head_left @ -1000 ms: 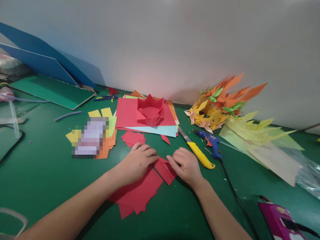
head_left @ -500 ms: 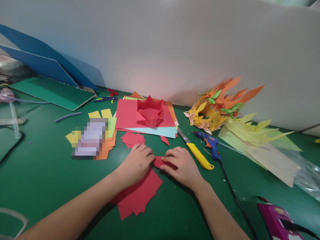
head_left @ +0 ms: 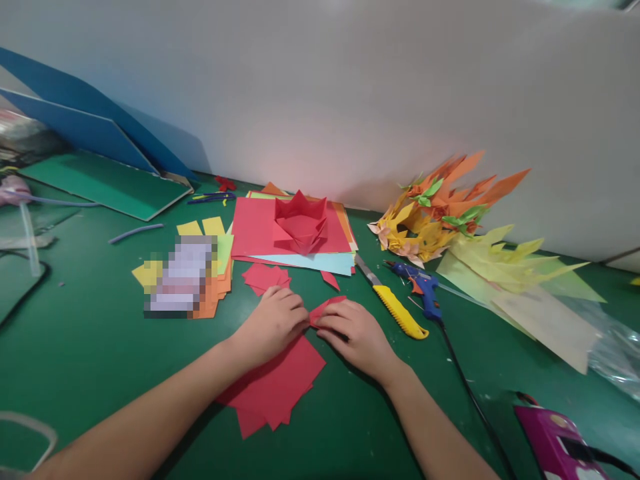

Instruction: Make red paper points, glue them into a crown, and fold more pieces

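Between my two hands is a small folded piece of red paper (head_left: 327,307). My left hand (head_left: 276,325) pinches its left end, fingertips partly hidden behind the knuckles. From the right, my right hand (head_left: 356,335) grips the same piece with bent fingers and thumb. Red paper squares (head_left: 287,380) lie fanned on the table under my left wrist. Just beyond my left hand is a smaller pile of cut red pieces (head_left: 266,279). A single red paper sliver (head_left: 330,280) rests beyond the held piece. Farther back, a folded red paper crown (head_left: 300,227) stands on stacked coloured sheets (head_left: 250,230).
Right of my hands lie a yellow box cutter (head_left: 400,312) and a blue glue gun (head_left: 425,293) with a black cord. Paper flame-like crowns (head_left: 425,227) stand behind them. Left are a blurred phone (head_left: 181,277), orange and yellow papers, and a blue board (head_left: 90,123). A purple box (head_left: 550,440) sits front right.
The right part of the red paper now tilts up above my right fingers. My right hand has shifted slightly left and down; my left hand has hardly moved.
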Tool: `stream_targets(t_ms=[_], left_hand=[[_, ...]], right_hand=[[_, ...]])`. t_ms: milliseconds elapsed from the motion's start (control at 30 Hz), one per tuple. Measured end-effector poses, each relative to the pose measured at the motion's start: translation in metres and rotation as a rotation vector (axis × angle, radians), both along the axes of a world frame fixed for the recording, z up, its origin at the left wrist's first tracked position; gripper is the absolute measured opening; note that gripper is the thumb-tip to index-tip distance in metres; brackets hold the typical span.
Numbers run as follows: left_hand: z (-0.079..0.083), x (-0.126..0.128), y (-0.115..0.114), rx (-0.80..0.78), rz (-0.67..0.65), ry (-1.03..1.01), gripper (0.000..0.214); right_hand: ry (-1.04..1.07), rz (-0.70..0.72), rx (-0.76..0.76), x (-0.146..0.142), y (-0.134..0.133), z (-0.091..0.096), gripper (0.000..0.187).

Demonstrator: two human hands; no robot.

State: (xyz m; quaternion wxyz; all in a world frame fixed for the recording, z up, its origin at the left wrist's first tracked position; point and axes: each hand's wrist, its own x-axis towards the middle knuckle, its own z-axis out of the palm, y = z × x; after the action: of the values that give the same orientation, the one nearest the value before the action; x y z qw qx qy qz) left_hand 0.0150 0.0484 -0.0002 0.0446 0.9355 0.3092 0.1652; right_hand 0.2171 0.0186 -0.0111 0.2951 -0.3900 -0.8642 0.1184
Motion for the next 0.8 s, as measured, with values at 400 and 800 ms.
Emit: stream_targets(t_ms=[400, 800], left_hand=[[-0.001, 0.008, -0.002, -0.263, 0.260, -0.078, 0.015], [0.001, 0.012, -0.003, -0.308, 0.334, -0.073, 0.017]], right_hand=[[0.144, -0.188, -0.189, -0.011, 0.002, -0.002, 0.016], [0.163, -0.234, -0.239, -0.013, 0.004, -0.002, 0.010]])
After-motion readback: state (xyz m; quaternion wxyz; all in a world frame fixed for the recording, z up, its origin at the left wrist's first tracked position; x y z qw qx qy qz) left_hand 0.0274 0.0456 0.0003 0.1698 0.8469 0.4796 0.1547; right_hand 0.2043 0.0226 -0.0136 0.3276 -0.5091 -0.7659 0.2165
